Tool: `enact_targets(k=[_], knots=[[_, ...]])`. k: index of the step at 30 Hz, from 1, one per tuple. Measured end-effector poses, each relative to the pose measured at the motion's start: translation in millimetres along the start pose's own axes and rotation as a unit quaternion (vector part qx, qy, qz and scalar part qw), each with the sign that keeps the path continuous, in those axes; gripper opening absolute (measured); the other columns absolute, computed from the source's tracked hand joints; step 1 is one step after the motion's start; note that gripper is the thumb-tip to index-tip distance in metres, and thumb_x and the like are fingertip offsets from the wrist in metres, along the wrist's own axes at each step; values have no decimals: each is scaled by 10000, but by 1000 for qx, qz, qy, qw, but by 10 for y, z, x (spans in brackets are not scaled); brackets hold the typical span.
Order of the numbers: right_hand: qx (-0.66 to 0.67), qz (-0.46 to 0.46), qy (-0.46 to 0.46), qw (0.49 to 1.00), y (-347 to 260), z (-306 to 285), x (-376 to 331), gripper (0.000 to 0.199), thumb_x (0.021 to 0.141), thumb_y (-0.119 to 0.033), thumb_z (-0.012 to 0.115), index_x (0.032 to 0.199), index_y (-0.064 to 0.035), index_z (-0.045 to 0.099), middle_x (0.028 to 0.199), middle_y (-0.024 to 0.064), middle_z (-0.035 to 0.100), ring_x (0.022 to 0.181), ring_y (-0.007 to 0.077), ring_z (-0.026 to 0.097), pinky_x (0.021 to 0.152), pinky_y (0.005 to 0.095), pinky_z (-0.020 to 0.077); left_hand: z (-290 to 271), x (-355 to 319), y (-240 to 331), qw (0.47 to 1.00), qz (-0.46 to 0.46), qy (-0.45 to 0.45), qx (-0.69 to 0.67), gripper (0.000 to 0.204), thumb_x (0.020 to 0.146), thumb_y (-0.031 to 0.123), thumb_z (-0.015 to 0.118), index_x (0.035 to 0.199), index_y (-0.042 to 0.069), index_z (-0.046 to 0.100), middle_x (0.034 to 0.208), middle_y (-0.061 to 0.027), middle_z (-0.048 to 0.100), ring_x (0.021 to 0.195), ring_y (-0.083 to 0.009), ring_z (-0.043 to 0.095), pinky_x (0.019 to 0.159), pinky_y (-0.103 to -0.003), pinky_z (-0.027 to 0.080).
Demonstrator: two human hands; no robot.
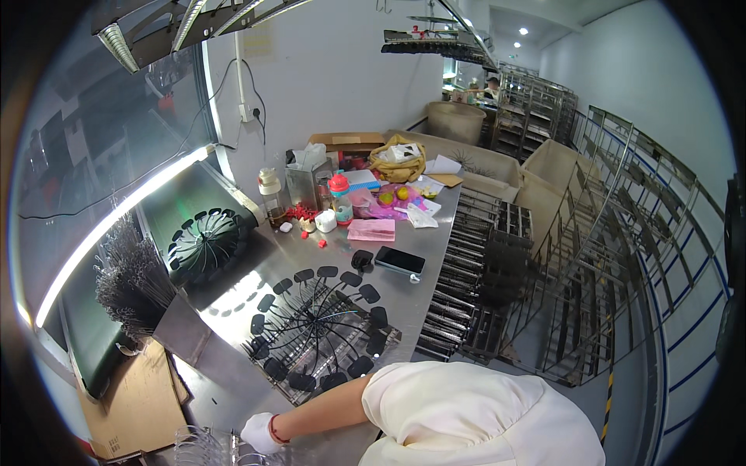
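At the lower edge my right hand [261, 433] wears a white glove, with a red band round its wrist. It reaches across to the left, beside a cluster of clear or shiny looped wires [196, 448] on a small metal piece. Its fingers are too small and hidden to read. My left hand is out of the picture. Beyond my forearm, a round spread of curved black wires with oval black pads [316, 328] sits on a slatted metal rack [284, 384]. A similar black wire piece [206, 242] rests on the dark green belt [175, 194].
A metal bin [183, 326] holds a bundle of thin wires [134, 279], beside flattened cardboard [132, 400]. Farther back lie a phone [400, 260], a pink cloth [371, 230], bottles and bags. Metal racks [474, 272] stand right of the table. A lit tube [116, 213] slants at left.
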State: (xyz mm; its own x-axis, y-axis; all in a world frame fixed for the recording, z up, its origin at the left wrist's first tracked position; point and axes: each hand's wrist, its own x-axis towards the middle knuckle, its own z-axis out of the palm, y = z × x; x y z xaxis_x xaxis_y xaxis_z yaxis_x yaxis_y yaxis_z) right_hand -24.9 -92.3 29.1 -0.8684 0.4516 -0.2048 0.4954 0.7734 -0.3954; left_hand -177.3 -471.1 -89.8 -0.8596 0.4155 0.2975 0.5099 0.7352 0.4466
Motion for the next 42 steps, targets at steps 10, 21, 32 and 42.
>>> enact_targets(k=[10,21,32,42], knots=[[21,-69,180,981,-20,470,-473,361,978,-179,519,1307,-88,638,805,124,720,693,325,718,576,440,569,-405,62,549,994,65,-59,68,418,976,232,608,1315,-9,657,1215,-246,711,1074,-372,696,939,-454,552],[-95,-58,-22,994,420,346,-67,305,832,-269,634,937,-25,784,1000,236,749,933,394,743,844,469,599,27,21,-13,966,-136,-208,-76,310,874,305,711,733,29,713,659,-178,689,633,-348,688,620,-498,513],[123,-211,-100,965,-37,261,-963,213,896,-241,619,977,-92,749,1031,181,728,911,381,711,820,462,557,-402,-404,1518,459,-238,-80,-852,417,1059,237,490,1421,30,495,1420,-192,551,1300,-369,569,1018,-508,522],[208,-309,-441,817,-747,983,-1154,351,972,-307,675,1153,-11,725,1094,145,756,997,260,740,841,352,586,-1906,-1036,1807,855,-269,122,-427,730,780,195,920,1362,-27,539,902,53,492,767,-33,457,691,-171,435]])
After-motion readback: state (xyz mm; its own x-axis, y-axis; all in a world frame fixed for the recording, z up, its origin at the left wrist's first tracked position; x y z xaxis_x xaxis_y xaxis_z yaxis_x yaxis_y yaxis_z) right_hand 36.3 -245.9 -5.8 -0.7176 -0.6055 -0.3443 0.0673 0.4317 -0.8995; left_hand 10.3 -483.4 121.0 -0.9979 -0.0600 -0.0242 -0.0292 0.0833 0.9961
